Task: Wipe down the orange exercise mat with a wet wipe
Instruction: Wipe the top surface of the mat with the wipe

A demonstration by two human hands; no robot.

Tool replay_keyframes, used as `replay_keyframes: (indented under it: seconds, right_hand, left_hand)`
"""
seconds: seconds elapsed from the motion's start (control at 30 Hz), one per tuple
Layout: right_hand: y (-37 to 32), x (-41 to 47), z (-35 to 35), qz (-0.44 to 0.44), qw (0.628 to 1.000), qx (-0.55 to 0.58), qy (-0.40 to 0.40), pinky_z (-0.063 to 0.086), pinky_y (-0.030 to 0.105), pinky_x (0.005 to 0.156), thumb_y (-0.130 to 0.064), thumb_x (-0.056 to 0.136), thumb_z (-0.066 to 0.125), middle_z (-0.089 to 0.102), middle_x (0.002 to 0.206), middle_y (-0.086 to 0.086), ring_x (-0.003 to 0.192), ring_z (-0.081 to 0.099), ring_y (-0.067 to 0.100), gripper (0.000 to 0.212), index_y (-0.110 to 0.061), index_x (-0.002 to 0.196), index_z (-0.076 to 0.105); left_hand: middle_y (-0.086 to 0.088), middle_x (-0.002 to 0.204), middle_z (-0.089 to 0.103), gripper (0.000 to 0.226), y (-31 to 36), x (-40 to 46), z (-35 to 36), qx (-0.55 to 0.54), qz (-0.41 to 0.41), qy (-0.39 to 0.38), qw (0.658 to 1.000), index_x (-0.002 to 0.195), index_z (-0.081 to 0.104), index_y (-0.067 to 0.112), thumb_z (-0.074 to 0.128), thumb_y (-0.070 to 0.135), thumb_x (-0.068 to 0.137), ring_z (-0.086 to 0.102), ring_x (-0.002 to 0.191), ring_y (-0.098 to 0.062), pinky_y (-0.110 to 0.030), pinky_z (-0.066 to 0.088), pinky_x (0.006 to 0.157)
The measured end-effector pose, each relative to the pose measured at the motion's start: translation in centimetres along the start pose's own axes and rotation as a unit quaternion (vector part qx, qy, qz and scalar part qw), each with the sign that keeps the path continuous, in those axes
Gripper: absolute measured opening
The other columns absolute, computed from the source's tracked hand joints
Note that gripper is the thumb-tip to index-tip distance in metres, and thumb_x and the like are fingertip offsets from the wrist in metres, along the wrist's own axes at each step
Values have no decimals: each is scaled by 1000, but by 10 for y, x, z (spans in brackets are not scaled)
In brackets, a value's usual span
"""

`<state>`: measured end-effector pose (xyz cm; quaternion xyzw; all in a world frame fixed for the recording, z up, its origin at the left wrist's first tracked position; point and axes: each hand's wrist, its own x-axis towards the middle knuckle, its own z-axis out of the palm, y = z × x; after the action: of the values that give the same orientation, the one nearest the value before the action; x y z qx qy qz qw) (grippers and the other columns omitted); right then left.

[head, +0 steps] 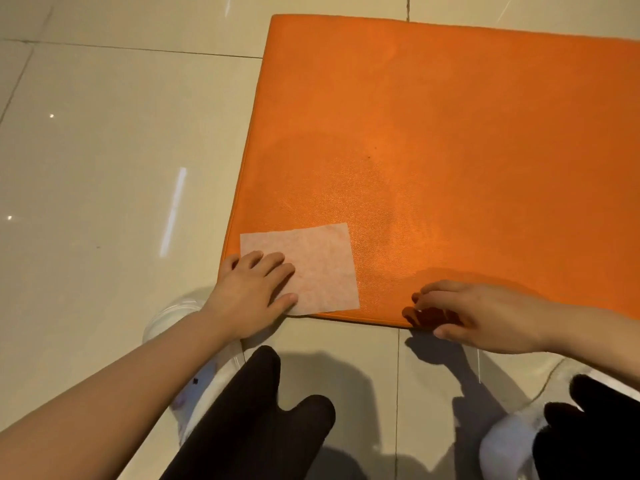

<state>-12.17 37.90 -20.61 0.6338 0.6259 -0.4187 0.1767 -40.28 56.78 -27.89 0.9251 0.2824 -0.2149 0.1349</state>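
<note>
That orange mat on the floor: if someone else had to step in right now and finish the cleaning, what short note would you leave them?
Left hand: flat, fingers straight, pressing the wet wipe onto the mat; no curled grip.
Right hand: hovers at the mat's near edge, fingers loosely bent, holding nothing.
The wipe lies spread flat on the near left corner of the orange exercise mat, which lies on the tiled floor.
Done: a faintly sheened patch beyond the wipe suggests some wiping there, though I cannot be sure.
Left: the far and right parts of the mat look unwiped; sweep the wipe across them.
</note>
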Motion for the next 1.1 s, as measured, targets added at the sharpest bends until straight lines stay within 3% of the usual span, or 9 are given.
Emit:
replay_keyframes:
  seconds: [0.1,0.2,0.4,0.5,0.6,0.67,0.8,0.97,1.1]
  right_hand:
    - [1,-37,-36,46,998,-33,-3,40,24,95,-48,99,46,45,142,-17,120,50,7,39,-40,138,42]
    - [-14,-70,-71,87,995,-42,17,40,24,96,-49,100,45,47,142,-13,124,50,9,40,-39,139,41]
    - [-84,-123,-106,122,988,-34,89,40,24,93,-48,101,43,49,141,-7,122,51,13,44,-33,142,40]
    - [-120,-159,-105,143,986,-6,89,40,25,94,-49,101,42,49,142,-8,122,50,12,45,-33,143,40]
    - [-150,-193,-102,198,966,41,162,43,28,96,-50,100,43,50,140,-8,122,51,13,45,-34,142,41]
    - [-175,-211,-96,235,940,75,235,44,31,96,-50,99,45,51,138,-7,120,52,14,45,-34,141,42]
    - [-234,-221,-72,272,880,166,352,47,31,90,-47,98,50,59,128,-9,109,56,12,40,-33,135,49]
    - [-287,-221,-64,378,852,148,331,47,32,85,-41,100,51,63,124,-5,112,56,18,32,-29,130,54]
    - [-315,-245,-82,442,806,104,380,48,34,83,-35,100,51,61,125,-1,112,56,22,29,-30,128,55]
  left_hand:
    - [8,150,39,69,2,13,-33,46,3,-63,997,148,32,34,11,66,90,43,131,-23,-44,32,105]
    - [7,135,55,44,8,19,-74,87,49,-98,990,142,44,34,34,51,102,49,122,-21,-41,38,101]
    - [6,131,59,36,46,-5,-187,79,180,-121,973,138,51,28,45,37,104,55,114,-15,-28,45,88]
    - [5,119,62,26,75,-30,-241,134,253,-121,951,122,61,23,54,36,100,57,110,-17,-30,46,86]
    - [6,97,64,6,95,-62,-282,147,299,-126,934,95,61,23,62,29,97,57,95,-15,-23,44,74]
    - [12,86,58,8,102,-87,-303,157,324,-116,926,91,58,25,59,24,98,55,87,-13,-16,39,65]
    - [9,97,55,19,111,-133,-311,193,350,-64,914,110,60,27,41,29,106,54,91,-17,-32,46,77]
    - [2,103,62,18,108,-166,-285,187,377,22,907,106,59,26,49,40,102,54,89,-21,-32,39,63]
    - [3,90,57,12,95,-177,-288,165,402,63,899,98,58,22,53,32,102,50,80,-20,-30,35,61]
